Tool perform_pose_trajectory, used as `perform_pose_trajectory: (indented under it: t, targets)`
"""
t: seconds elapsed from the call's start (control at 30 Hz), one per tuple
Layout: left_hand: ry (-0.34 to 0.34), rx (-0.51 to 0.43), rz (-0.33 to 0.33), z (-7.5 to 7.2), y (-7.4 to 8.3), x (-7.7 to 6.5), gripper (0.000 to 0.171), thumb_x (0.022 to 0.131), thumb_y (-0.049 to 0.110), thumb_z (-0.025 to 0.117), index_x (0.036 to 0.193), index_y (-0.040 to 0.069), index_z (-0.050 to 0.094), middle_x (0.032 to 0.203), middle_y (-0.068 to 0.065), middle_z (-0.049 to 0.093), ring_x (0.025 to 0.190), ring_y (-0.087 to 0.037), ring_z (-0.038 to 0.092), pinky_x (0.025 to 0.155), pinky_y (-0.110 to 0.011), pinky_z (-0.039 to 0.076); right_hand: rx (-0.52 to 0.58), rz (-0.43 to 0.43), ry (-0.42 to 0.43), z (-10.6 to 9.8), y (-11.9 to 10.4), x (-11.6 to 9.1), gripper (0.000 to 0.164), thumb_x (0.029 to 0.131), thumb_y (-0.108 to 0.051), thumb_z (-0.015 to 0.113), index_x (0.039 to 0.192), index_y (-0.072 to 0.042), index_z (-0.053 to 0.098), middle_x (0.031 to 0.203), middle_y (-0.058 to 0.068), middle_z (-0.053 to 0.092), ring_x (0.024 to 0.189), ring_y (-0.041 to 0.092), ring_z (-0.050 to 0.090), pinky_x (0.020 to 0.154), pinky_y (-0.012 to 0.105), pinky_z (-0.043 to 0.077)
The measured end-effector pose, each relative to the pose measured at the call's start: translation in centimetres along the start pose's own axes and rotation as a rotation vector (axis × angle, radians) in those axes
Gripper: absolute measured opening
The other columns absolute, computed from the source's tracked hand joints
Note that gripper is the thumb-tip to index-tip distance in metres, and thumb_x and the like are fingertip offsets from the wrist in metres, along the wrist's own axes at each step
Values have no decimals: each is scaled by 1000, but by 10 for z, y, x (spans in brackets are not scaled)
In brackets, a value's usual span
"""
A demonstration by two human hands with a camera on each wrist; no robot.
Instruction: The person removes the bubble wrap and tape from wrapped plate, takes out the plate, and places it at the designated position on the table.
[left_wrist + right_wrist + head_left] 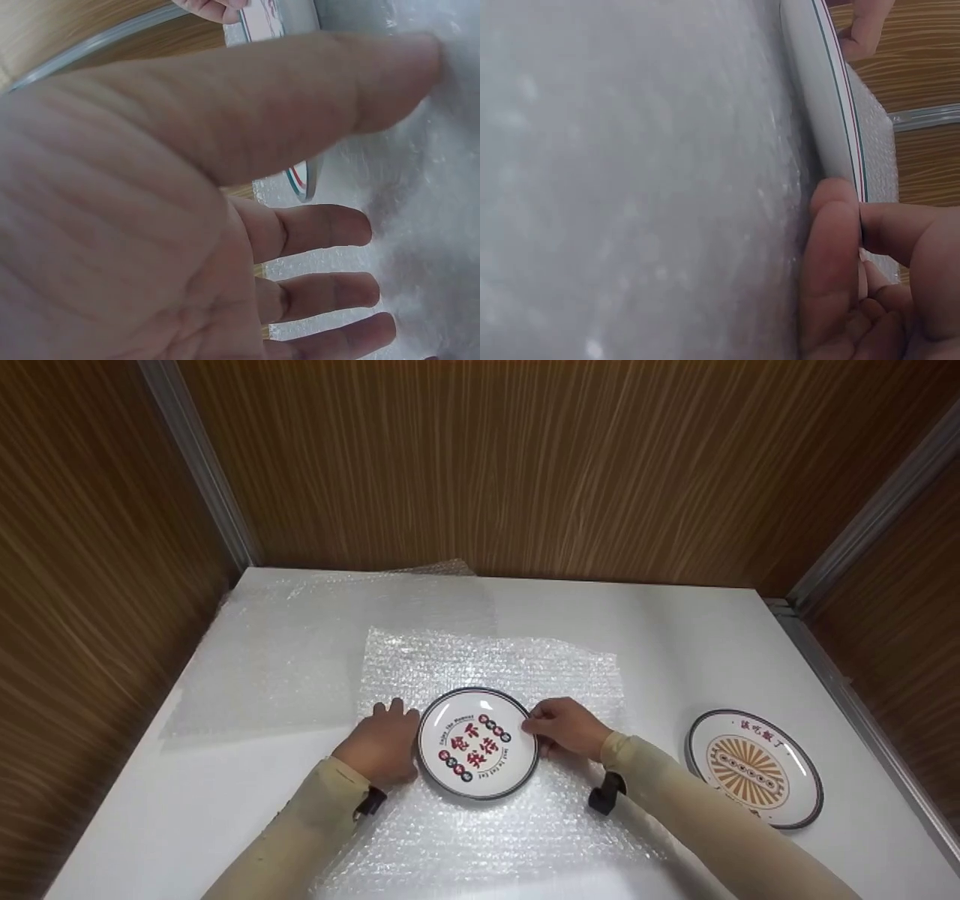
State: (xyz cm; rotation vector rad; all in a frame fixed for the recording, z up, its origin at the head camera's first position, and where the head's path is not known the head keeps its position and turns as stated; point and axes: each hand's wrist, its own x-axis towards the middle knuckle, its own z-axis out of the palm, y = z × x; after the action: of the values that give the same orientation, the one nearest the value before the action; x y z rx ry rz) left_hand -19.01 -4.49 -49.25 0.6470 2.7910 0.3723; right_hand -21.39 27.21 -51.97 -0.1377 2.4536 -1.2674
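A round white plate (pixel 478 744) with a dark rim, red characters and small round badges lies face up over a sheet of bubble wrap (pixel 465 844). My right hand (pixel 566 727) pinches the plate's right edge between thumb and fingers; the right wrist view shows the fingertips (pixel 831 225) under the rim. At the plate's left side is my left hand (pixel 381 741). Its fingers (pixel 330 226) are extended with tips at the bubble wrap, and its thumb partly hides the plate in the left wrist view.
Another white plate (pixel 806 791) with an orange ray pattern lies at the right of the white table (pixel 645 622). A second bubble wrap sheet (pixel 277 667) spreads over the back left. Wood-grain panels (pixel 510 465) enclose the table at the back and sides.
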Motion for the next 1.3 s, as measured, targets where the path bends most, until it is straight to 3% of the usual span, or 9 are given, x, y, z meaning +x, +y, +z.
perform_pose_trajectory:
  t: [0.2,0.5,0.67,0.83,1.03,1.3]
  targets:
    - [-2,-3,-6,-3,0,-2,59,69,11,88,117,-8,59,112,-25,52,102,-41,51,82,-53,55,20,-13,-7,-2,-2,-5,15,97,-16,69,92,-2,67,76,4,68,66,12,64,62,24,53]
    - [-38,-8,2,-1,-1,2,63,72,12,86,123,-9,56,119,-26,51,104,-41,51,83,-51,55,38,-34,-7,-26,2,-22,11,99,-11,65,102,0,61,88,11,74,74,18,73,69,31,60]
    - [-60,2,-5,0,-4,1,55,74,11,81,120,-7,56,116,-22,50,101,-37,49,81,-48,54,-42,-104,89,-46,7,-30,9,102,-11,63,106,-3,61,87,9,73,76,19,71,68,32,59]
    - [-48,-16,4,0,-4,-1,54,72,9,80,118,-7,56,113,-22,49,98,-37,49,79,-49,54,-37,-131,176,-76,14,-44,14,104,-11,60,113,0,58,92,14,71,81,23,72,70,34,63]
    - [-40,-12,11,-1,-4,-3,55,72,12,83,116,-7,56,114,-25,50,100,-40,50,81,-51,54,-113,-159,347,-112,31,-57,16,105,-10,58,117,1,57,101,19,68,84,20,68,72,29,62]
    - [-26,11,15,0,-4,-4,63,76,20,89,122,-8,56,122,-29,51,106,-43,53,86,-53,55,-195,-30,493,-172,58,-70,33,110,-28,52,128,-1,54,121,20,62,100,24,63,75,19,57]
